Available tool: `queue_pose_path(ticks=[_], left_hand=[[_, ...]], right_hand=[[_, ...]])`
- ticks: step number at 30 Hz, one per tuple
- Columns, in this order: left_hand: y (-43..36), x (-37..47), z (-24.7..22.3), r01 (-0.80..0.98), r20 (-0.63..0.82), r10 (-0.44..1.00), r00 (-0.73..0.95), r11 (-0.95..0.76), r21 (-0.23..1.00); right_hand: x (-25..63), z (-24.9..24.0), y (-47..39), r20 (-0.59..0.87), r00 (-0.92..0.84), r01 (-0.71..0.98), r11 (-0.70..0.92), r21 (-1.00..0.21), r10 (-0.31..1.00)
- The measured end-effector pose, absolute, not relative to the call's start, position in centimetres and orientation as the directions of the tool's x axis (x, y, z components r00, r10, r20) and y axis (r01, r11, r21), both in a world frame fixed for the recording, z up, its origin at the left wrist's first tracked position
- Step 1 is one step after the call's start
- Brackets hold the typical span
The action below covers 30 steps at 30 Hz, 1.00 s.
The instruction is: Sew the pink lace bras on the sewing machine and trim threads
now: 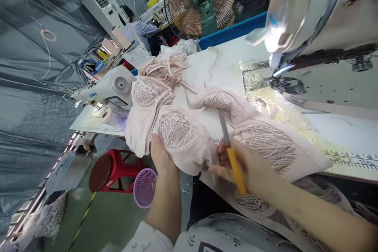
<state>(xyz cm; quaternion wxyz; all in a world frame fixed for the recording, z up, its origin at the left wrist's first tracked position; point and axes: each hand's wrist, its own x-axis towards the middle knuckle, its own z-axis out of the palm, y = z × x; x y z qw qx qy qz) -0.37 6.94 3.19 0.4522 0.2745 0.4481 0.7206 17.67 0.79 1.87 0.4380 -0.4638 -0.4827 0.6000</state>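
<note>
My left hand (162,156) grips the lower left edge of a pale pink lace bra cup (178,130), its thumb on top and the other fingers beneath the fabric. My right hand (236,163) is closed around small scissors with an orange handle (237,171); their metal blades point up and away from me. The right fingertips are beside the right edge of the same cup. More joined lace cups (268,145) lie to the right, partly under my right wrist and hanging over the table edge. A stack of similar pieces (147,92) lies at the left.
A sewing machine (325,12) with its lamp lit stands at the right on the white table (348,128). Another machine (109,88) is at the left. Beyond are a large fan (208,2) and two people. A red stool (118,171) and purple basket (144,188) stand below left.
</note>
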Motion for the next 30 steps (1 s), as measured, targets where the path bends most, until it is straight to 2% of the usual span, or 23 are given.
queue_pose_path(ticks=[4,6,8,10,11,12,14,16,18,20,24,27,30], left_hand=[[6.7,-1.1,2.0,-0.133,0.144,0.847,-0.512,-0.244,0.961],[6.3,-2.3,1.1,0.055,0.196,0.846,-0.496,-0.195,0.979],[5.5,-3.7,0.6,0.335,0.336,0.853,-0.399,-0.206,0.92],[4.3,-4.5,0.8,0.606,0.538,0.834,-0.125,-0.365,0.707],[3.6,-4.6,1.2,0.658,0.595,0.799,0.083,-0.492,0.57],[3.0,-4.4,1.7,0.633,0.6,0.74,0.303,-0.627,0.454],[2.2,-3.5,3.1,0.426,0.514,0.556,0.653,-0.831,0.358],[2.2,-2.2,4.3,0.239,0.451,0.392,0.802,-0.902,0.359],[2.6,-1.1,5.1,0.178,0.445,0.345,0.826,-0.91,0.376],[3.1,-0.7,5.7,0.173,0.398,0.368,0.841,-0.878,0.446],[3.6,-1.4,6.4,0.246,0.096,0.389,0.916,-0.735,0.631],[3.8,-2.8,6.4,0.348,-0.07,0.454,0.888,-0.567,0.746],[3.9,-4.3,5.6,0.388,-0.171,0.498,0.85,-0.374,0.843]], right_hand=[[16.6,1.5,-0.7,-0.069,-0.078,0.169,-0.055,-0.984,0.995],[16.7,1.5,-1.8,-0.011,-0.113,0.308,0.025,-0.951,0.993],[17.0,1.7,-2.7,0.019,-0.177,0.364,0.083,-0.928,0.984],[17.2,2.1,-3.4,0.033,-0.225,0.367,0.116,-0.923,0.974],[17.3,2.4,-3.6,0.047,-0.243,0.361,0.135,-0.923,0.969],[17.3,2.7,-3.7,0.077,-0.263,0.356,0.171,-0.919,0.962],[17.4,3.6,-3.7,0.162,-0.313,0.347,0.271,-0.898,0.936],[17.6,4.6,-3.7,0.21,-0.371,0.348,0.345,-0.872,0.904],[17.9,5.6,-3.8,0.163,-0.421,0.368,0.332,-0.869,0.892],[18.6,6.3,-3.9,0.057,-0.459,0.374,0.251,-0.893,0.886],[20.8,6.3,-4.3,-0.093,-0.503,0.344,0.1,-0.934,0.86],[22.8,5.6,-4.2,-0.121,-0.522,0.38,0.103,-0.919,0.844],[24.2,5.0,-3.5,-0.147,-0.532,0.416,0.107,-0.903,0.834]])
